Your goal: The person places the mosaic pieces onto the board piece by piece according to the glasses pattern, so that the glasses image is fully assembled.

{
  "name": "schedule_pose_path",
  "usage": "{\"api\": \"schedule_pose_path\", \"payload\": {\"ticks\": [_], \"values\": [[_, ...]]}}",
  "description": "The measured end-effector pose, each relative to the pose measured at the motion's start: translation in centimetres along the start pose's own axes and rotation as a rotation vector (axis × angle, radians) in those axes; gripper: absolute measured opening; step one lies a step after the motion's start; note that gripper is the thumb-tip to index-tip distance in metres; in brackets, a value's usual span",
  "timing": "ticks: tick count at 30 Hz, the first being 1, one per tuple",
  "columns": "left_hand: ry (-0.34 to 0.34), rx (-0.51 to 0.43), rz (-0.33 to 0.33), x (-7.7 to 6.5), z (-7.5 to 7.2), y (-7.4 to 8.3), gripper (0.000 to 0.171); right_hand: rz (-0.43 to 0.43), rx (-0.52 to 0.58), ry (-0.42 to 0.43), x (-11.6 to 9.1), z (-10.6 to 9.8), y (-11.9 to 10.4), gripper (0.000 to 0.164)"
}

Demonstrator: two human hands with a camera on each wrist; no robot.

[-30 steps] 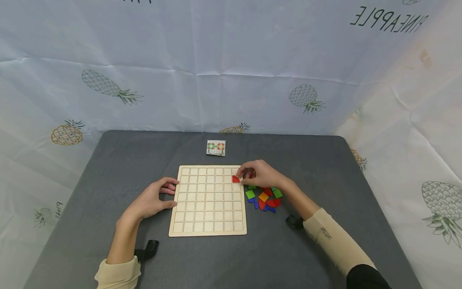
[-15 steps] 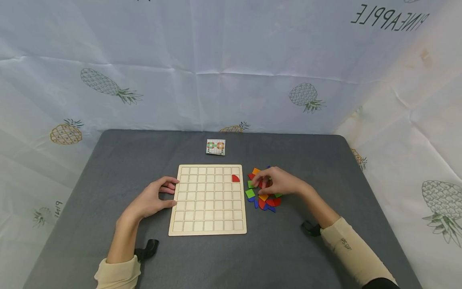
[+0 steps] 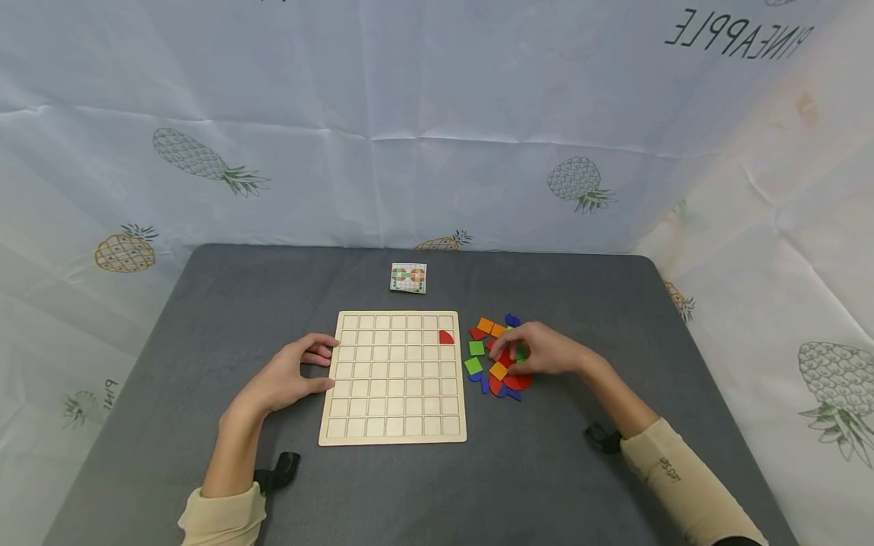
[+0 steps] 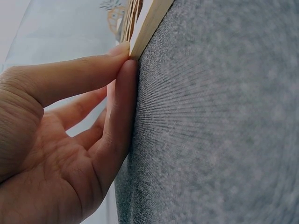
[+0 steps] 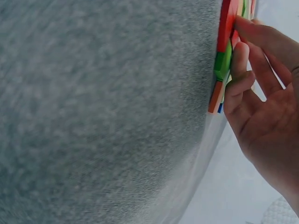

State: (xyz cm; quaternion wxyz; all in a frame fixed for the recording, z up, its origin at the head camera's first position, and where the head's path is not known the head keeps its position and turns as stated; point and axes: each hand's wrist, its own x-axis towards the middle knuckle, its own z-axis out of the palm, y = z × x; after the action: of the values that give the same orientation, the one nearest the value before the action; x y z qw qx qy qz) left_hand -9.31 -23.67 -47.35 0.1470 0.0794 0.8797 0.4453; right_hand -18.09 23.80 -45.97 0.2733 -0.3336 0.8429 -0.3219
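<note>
A pale wooden board (image 3: 392, 378) with a grid of square cells lies on the grey table. One red quarter-circle piece (image 3: 446, 337) sits in a cell near its upper right corner. My left hand (image 3: 283, 379) rests at the board's left edge, thumb and fingertips touching it, spread apart along the side. Over the colored pieces right of the board is my right hand (image 3: 549, 350), fingers bent downward and thumb apart from them. In the right wrist view the thumb touches or nearly touches a red piece (image 5: 227, 21). Some pieces are hidden under this hand.
Behind the board lies a small printed card (image 3: 408, 277) with a colored pattern. Loose pieces include green squares (image 3: 473, 366), orange squares (image 3: 485, 324) and blue curved shapes (image 3: 513, 320). A pineapple-print cloth (image 3: 451, 98) hangs behind the grey table (image 3: 573, 470).
My right hand has left the red quarter-circle piece on the board and moved right, over the loose pieces. The left hand has stayed at the board's edge.
</note>
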Motion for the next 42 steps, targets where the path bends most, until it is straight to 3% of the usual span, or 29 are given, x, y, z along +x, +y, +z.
{"api": "schedule_pose_path", "payload": {"ticks": [29,42], "values": [[-0.009,-0.013,-0.009,0.1,0.2,0.4,0.062,-0.062,0.006,0.046,0.1,0.4,0.7,0.026],[-0.004,-0.011,-0.013,-0.1,0.2,0.3,0.062,-0.128,0.005,0.162,3.1,1.1,-1.8,0.029]]}}
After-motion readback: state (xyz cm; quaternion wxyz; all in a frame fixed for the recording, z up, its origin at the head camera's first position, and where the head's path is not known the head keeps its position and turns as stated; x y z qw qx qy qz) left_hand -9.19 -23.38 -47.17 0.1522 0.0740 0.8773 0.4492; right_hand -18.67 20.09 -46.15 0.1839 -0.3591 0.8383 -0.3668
